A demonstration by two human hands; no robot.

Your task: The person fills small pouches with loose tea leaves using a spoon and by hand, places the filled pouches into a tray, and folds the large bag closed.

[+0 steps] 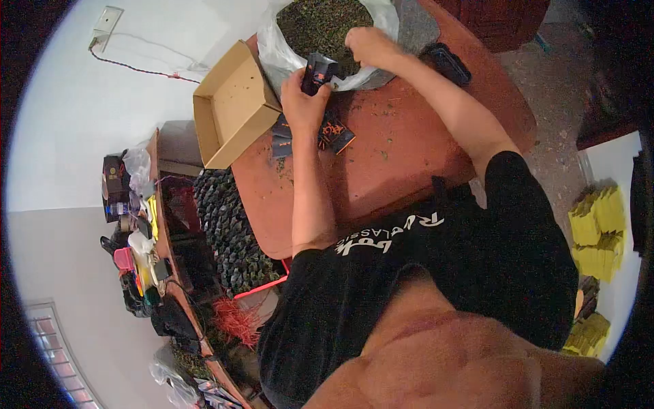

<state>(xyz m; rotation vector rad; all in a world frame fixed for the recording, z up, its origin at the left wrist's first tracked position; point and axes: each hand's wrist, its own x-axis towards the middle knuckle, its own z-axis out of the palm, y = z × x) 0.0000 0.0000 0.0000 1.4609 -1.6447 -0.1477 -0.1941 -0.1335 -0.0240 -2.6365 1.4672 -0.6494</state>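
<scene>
My left hand [303,105] is wrapped round a small black packet with orange print [319,73], held upright with its top open at the near rim of the bag. Just to the right, my right hand [371,48] has its fingers curled together over the dried, chopped green leaves [317,27]; what they hold, if anything, is hidden. A white plastic bag [272,51] surrounds the leaves. Several flat black packets with orange print [337,135] lie on the table beneath my left wrist.
An open cardboard box [235,102] tilts at the table's left edge. Beyond my right forearm sits a black tray-like object [446,65]. Leaf crumbs dot the reddish-brown table [402,167]. Many dark packets [231,225] are heaped left of it, near a cluttered shelf [167,273].
</scene>
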